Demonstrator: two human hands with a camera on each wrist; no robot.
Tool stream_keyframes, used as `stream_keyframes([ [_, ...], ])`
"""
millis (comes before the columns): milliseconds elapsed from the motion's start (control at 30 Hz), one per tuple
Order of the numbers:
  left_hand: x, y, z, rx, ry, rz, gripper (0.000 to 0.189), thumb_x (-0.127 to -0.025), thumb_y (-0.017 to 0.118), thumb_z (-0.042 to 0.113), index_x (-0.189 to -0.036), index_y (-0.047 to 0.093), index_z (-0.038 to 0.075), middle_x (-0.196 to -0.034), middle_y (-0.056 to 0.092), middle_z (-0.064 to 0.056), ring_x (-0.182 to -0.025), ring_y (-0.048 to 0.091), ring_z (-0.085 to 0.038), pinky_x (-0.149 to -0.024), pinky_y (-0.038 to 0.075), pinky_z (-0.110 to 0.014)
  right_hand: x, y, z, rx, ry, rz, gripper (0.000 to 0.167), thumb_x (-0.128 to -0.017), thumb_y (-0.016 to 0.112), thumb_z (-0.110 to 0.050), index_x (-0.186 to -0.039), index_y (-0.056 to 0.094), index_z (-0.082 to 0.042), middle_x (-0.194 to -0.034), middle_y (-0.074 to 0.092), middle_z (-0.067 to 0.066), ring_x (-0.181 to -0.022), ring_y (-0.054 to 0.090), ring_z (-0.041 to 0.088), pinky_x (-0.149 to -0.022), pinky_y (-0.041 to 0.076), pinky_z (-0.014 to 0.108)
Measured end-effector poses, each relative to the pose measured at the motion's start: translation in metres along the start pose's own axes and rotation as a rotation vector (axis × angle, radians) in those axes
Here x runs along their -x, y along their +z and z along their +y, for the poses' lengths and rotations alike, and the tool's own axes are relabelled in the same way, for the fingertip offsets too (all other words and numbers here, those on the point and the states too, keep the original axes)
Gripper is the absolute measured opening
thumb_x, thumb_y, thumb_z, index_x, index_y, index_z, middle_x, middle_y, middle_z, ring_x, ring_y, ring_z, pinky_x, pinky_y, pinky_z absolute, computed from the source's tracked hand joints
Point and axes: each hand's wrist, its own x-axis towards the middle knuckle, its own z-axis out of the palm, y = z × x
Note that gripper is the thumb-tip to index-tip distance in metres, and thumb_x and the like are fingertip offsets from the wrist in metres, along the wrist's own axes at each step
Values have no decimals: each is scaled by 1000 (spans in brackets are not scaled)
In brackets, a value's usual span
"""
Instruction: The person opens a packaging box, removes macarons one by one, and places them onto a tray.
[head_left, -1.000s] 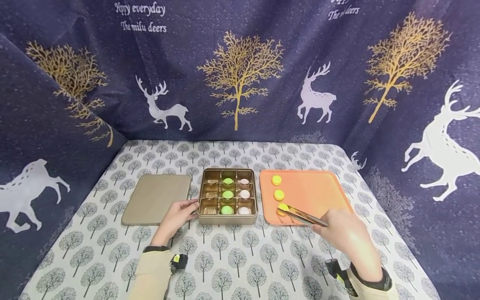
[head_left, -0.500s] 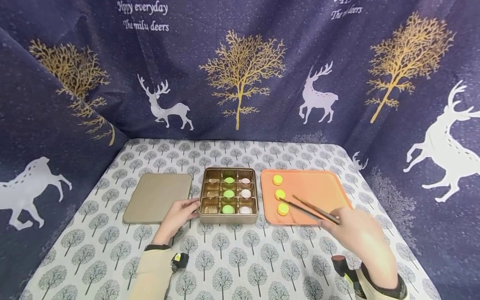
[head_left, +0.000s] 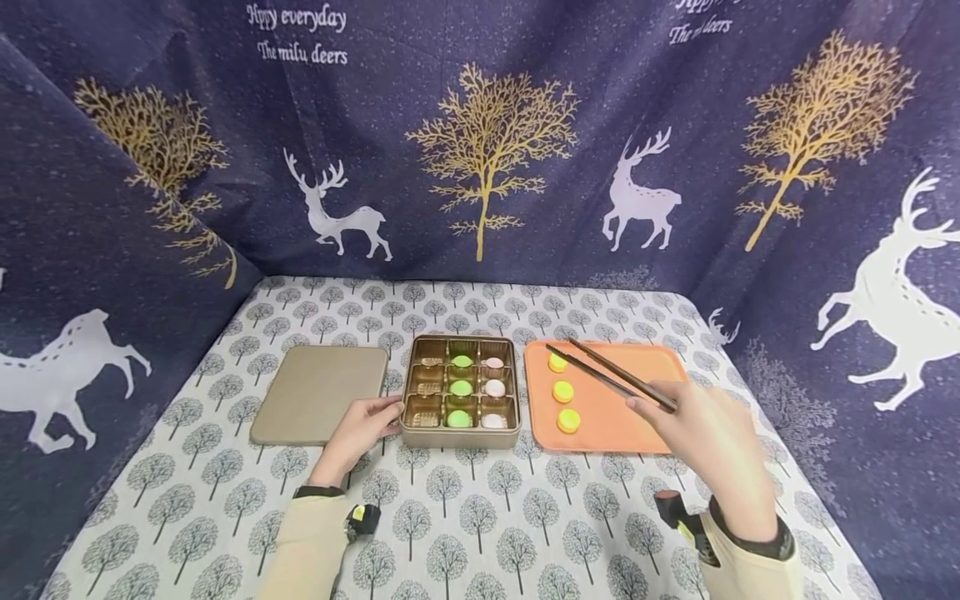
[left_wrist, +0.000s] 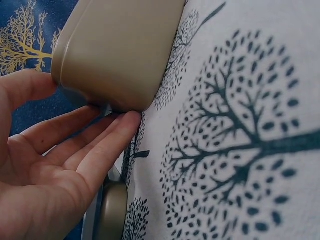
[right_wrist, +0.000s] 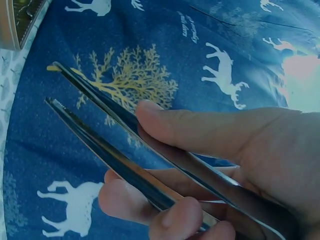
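Note:
At the left wall of the gold square box (head_left: 461, 437) my left hand (head_left: 362, 429) touches its near corner, thumb at the rim and nearly straight fingers along the side. Green macaron-like rounds (head_left: 460, 388) fill the box's middle column and pale pink ones (head_left: 495, 388) the right column; the left column shows bare gold insert. My right hand (head_left: 708, 437) holds long metal tweezers (head_left: 622, 374) between thumb and fingers. Their tips are spread apart, with nothing between them, and overlap the farthest yellow round (head_left: 558, 363) in the head view. Two more yellow rounds (head_left: 568, 421) lie nearer me.
The yellow rounds lie in a line along the left side of an orange tray (head_left: 600, 433), right of the box. A flat gold lid (head_left: 318, 392) lies left of the box. The table has a tree-print cloth (head_left: 442, 500); dark blue fabric (head_left: 540, 217) hangs behind.
The tweezers have come off the nearest yellow round, spread apart, and moved away from me up to the farthest one. The rounds stay on the tray; the left hand stays at the box.

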Motion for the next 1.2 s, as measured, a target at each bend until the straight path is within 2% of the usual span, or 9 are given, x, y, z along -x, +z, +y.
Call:
stream_keyframes([
  [167,1,0,1,10,3,-3,42,-100,50,7,-135,45,-17,-141,44,-36,-117,60,-43,-99,56,-36,-16,5,-8,-13,-18,-3,29,-92,64,-44,-94,75,-17,-57,52,-4,-46,35,13,-40,27,27],
  [267,0,1,1,10,-4,-3,42,-100,49,7,-135,45,-17,-142,44,-35,-120,58,-43,-99,55,-36,-24,8,-15,-14,-29,16,25,-91,66,-40,-77,69,-19,-54,44,-5,-46,34,13,-41,26,27],
  [367,-1,2,0,5,-8,-2,42,-100,49,6,-135,45,-17,-142,44,-35,-122,56,-43,-99,55,-35,-31,11,-23,-12,-46,34,23,-89,68,-38,-77,70,-19,-54,45,-4,-48,37,14,-42,28,27],
  [500,-1,2,0,10,-5,-5,42,-100,49,6,-135,44,-17,-142,43,-35,-121,56,-44,-99,55,-35,-41,13,-34,-18,-81,23,21,-89,69,-37,-95,78,-20,-55,49,-4,-48,38,14,-42,29,27],
  [633,-1,0,-1,14,-1,-5,42,-100,49,6,-135,44,-17,-142,43,-35,-120,58,-43,-99,55,-35,-50,14,-48,48,-111,-6,23,-89,68,-41,-100,78,-23,-52,47,-6,-47,38,14,-42,29,28],
  [733,0,0,-1,12,2,-2,42,-100,50,7,-135,45,-16,-141,44,-35,-119,59,-43,-99,55,-36,-55,15,-58,51,-112,-44,21,-90,67,-41,-88,77,-22,-51,48,-6,-48,40,13,-41,31,27],
  [933,0,1,-3,17,-6,-6,42,-100,50,7,-134,46,-16,-141,45,-35,-119,59,-42,-99,55,-37,-66,23,-76,-53,-100,-139,27,-90,69,-35,-91,77,-9,-54,57,-3,-43,40,11,-41,33,24],
  [1000,0,1,-3,16,-4,-3,42,-100,50,7,-134,46,-17,-141,44,-35,-119,58,-42,-99,55,-38,-69,26,-81,-56,-98,-158,27,-89,70,-35,-81,75,-9,-52,56,-3,-42,41,11,-40,33,23],
  [1200,-2,-1,-3,5,9,-1,42,-100,49,8,-134,45,-17,-141,44,-36,-119,58,-43,-98,56,-37,-83,32,-98,-28,-111,-178,43,-88,71,-34,-56,49,-16,-46,39,-6,-40,39,10,-37,30,20],
])
